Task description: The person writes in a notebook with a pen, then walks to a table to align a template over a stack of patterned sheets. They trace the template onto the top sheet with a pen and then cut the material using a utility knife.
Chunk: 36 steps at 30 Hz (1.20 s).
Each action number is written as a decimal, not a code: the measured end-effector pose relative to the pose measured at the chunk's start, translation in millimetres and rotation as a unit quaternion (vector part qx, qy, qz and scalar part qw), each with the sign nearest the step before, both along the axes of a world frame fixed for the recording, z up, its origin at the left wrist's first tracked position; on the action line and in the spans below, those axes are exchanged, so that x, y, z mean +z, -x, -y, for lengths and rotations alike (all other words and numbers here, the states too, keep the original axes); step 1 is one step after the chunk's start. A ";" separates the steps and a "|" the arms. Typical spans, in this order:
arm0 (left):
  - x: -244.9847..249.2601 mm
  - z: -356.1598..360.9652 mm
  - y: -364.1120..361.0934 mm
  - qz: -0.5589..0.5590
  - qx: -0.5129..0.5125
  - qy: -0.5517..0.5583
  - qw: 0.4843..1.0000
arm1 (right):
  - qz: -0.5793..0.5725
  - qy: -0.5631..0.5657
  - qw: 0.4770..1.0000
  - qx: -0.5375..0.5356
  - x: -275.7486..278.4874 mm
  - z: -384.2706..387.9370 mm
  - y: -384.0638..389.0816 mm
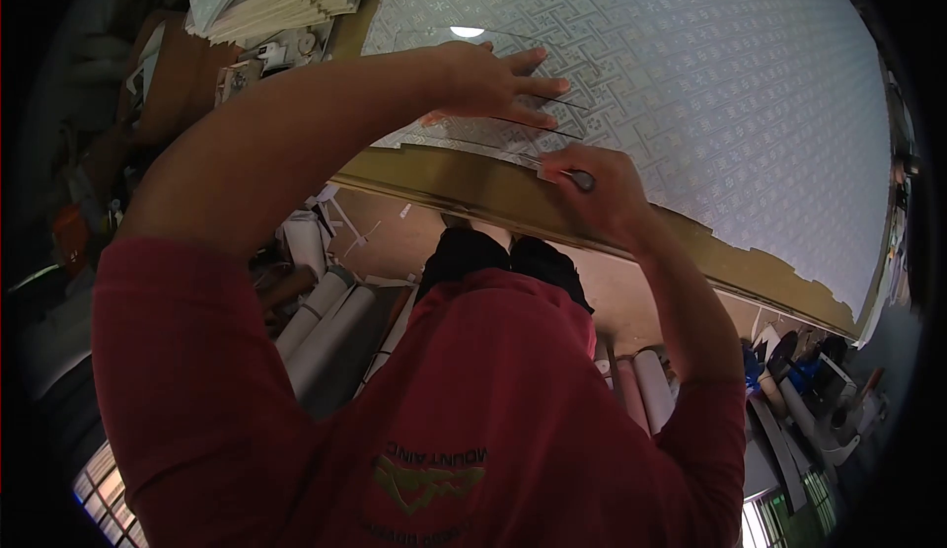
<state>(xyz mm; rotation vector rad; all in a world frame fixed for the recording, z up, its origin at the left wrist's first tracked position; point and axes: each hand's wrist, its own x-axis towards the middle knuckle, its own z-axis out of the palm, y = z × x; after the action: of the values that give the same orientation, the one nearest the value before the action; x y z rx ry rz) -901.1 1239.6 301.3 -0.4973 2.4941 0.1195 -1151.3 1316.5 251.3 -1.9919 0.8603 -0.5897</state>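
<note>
My left hand [498,84] lies flat with its fingers spread, pressing on a clear plate or template [424,40] over pale patterned sheet material [631,74]. Dark lines, seemingly the plate's edges or slots, show beside its fingers. Just right of it and nearer to me, my right hand [597,188] is closed around a dark-handled tool [582,180]. The tool's thin tip points left, at the sheet's ragged near edge. Its exact kind is hard to tell.
The sheet lies on a brownish table [434,173]. A stack of cut pieces [286,0] sits at the upper left. Rolls of material [330,336] stand below the table, with more rolls [651,385] at the right. Scraps lie on the floor [370,242].
</note>
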 end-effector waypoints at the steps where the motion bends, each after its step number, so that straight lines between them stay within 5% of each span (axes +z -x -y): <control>1: -1.1 -0.1 0.0 0.006 0.000 -0.001 1.000 | -0.008 0.004 1.000 -0.005 -0.2 -3.2 -18.7; 12: -5.1 5.9 -7.6 -0.037 0.028 -0.054 0.997 | 0.023 0.002 1.000 -0.013 -1.6 -2.2 -60.9; 20: -21.4 13.4 -17.3 -0.083 -0.021 -0.036 0.996 | -0.004 0.138 0.990 -0.016 -18.3 -20.0 -209.8; 29: 10.3 7.0 -0.9 -0.012 -0.009 -0.037 0.999 | 0.032 0.041 0.994 0.099 -6.7 -63.3 -62.5; 33: 10.0 5.2 5.2 0.020 0.013 -0.044 0.999 | 0.024 -0.002 0.999 0.025 2.5 -68.7 -8.0; 36: 15.1 3.1 7.8 0.031 -0.009 -0.030 0.999 | 0.064 0.034 0.984 -0.163 9.9 -75.0 6.1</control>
<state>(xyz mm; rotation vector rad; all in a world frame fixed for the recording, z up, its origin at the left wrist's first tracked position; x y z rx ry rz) -908.9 1236.5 316.5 -0.4481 2.4261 0.1685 -1157.4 1391.5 261.1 -1.8627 1.1070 -0.9339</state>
